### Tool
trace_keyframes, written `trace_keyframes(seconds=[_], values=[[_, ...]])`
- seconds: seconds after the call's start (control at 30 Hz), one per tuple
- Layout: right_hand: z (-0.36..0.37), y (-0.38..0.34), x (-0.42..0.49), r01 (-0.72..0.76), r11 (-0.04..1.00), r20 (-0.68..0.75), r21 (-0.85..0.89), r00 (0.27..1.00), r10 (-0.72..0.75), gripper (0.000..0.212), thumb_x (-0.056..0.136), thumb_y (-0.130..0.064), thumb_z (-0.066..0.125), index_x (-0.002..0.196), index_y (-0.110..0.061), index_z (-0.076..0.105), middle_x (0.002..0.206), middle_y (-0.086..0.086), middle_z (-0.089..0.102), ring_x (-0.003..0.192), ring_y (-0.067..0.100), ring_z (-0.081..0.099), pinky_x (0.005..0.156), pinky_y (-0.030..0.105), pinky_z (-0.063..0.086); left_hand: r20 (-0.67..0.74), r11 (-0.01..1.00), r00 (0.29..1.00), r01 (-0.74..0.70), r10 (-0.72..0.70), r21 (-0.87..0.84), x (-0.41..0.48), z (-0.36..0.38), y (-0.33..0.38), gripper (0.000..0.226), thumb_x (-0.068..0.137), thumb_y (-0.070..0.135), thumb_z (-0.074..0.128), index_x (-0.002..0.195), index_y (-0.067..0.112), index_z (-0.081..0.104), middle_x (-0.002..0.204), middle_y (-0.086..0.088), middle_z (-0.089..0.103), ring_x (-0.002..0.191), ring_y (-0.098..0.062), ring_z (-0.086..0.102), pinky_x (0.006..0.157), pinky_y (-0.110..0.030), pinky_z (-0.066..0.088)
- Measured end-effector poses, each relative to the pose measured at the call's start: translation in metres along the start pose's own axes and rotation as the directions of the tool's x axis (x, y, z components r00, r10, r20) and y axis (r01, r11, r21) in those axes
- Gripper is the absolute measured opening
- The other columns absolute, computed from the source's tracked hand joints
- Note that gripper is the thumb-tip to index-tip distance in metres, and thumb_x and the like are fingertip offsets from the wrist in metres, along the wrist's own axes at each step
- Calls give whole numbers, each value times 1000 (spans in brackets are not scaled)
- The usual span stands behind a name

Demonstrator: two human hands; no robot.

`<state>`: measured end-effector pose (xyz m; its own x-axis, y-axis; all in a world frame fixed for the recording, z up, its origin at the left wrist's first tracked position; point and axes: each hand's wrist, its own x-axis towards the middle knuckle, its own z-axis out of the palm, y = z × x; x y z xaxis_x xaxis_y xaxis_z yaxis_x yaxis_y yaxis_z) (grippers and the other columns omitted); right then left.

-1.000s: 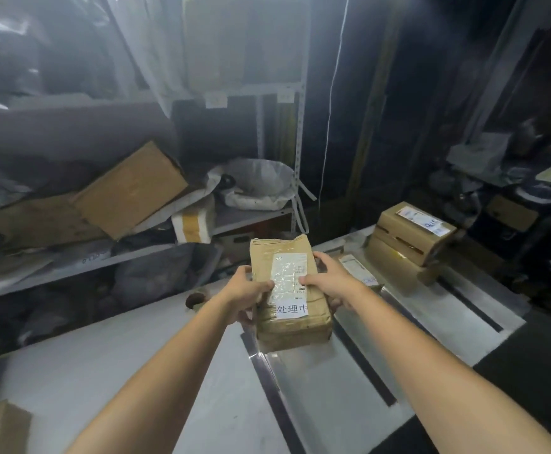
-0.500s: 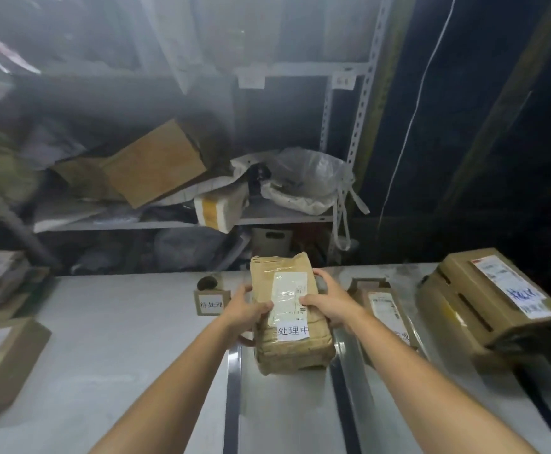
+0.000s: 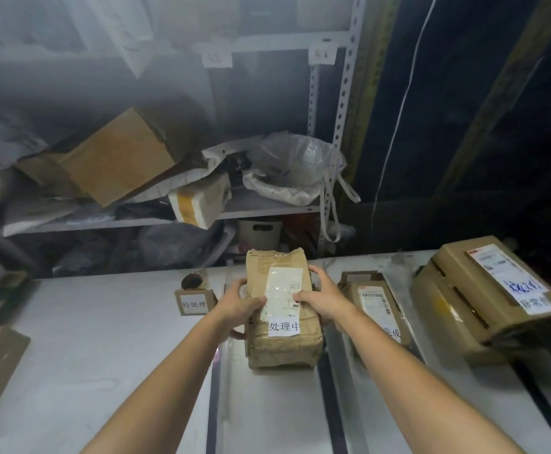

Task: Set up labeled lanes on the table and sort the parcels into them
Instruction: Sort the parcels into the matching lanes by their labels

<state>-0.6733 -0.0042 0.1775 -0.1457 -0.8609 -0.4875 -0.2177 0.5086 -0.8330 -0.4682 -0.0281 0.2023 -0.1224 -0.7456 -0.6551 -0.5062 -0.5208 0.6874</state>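
The parcel (image 3: pixel 282 345) is held from both sides. The left grip (image 3: pixel 239 306) is curled round its left edge and the right grip (image 3: pixel 320 298) round its right edge, with both thumbs laid on top. It is placed between the two dark strips (image 3: pixel 213 404) on the bench (image 3: pixel 87 339).

For a good placement, the parcel should be lowered flat and kept square between the strips. Its tag (image 3: pixel 284 326) should be left facing up, and both grips should be loosened only once the weight is borne by the bench.

Whether the base already touches the bench cannot be told. The fingers beneath are hidden. The lettering on the box (image 3: pixel 374 299) just right of the right grip is half covered by the forearm. The shelf (image 3: pixel 267 213) beyond is hazed.
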Motion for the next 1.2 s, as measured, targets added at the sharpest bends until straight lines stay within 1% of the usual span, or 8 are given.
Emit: trace_keyframes(seconds=[0.27,0.4,0.53,0.63,0.73,0.93,1.07,1.2], values=[[3,-5,8,-5,1000,13,6,1000,5,84,89,-14,73,154,-35,25,138,8,58,94,16,70,62,26,59,0,1000,1000,0,0,17,14,-6,4,68,94,31,67,149,37,26,111,-2,63,98,-22,63,75,-48,57],[0,-6,7,-21,997,39,-68,999,24,85,89,-11,73,154,-32,22,139,8,57,91,12,67,60,22,54,-10,996,1000,5,-4,90,18,-6,3,71,93,37,67,149,38,24,127,-4,59,110,-27,60,83,-53,57],[-5,-19,0,-19,971,78,-239,996,38,81,89,-16,72,154,-27,25,139,3,58,110,18,63,86,30,54,-13,947,999,-39,46,319,12,-11,12,68,96,40,59,153,32,23,144,-7,49,123,-31,53,84,-49,53],[-9,-37,-6,15,859,118,-511,992,52,62,90,-24,70,146,-22,42,138,-1,60,121,20,60,104,40,48,-15,738,989,-102,150,667,-1,-27,18,64,98,38,57,154,23,29,152,-8,45,134,-30,47,102,-44,45],[-14,-63,-21,87,650,146,-755,989,38,44,94,-30,61,137,-23,55,132,1,63,116,23,61,98,38,50,-40,567,981,-78,192,820,-24,-53,23,59,98,38,57,152,25,35,151,-6,46,134,-29,48,106,-41,43],[9,-125,-47,225,366,212,-903,974,-77,51,92,-37,54,139,-19,48,134,7,57,116,29,58,94,40,50,-171,595,959,2,227,804,-99,-110,12,44,97,41,55,138,26,48,125,-5,60,107,-24,58,87,-37,48],[59,-170,-72,393,309,353,-866,918,-178,48,96,-35,53,140,-17,51,136,8,58,119,28,57,96,37,49,-300,582,936,141,186,801,-160,-160,-14,59,97,45,55,150,28,36,150,-4,47,131,-29,49,105,-44,44],[132,-213,-106,521,238,478,-820,851,-216,62,100,-39,52,156,-19,33,157,7,39,139,29,43,109,37,41,-453,594,878,286,151,752,-232,-225,-55,61,98,44,53,153,28,33,155,-2,41,137,-26,44,108,-41,41]])
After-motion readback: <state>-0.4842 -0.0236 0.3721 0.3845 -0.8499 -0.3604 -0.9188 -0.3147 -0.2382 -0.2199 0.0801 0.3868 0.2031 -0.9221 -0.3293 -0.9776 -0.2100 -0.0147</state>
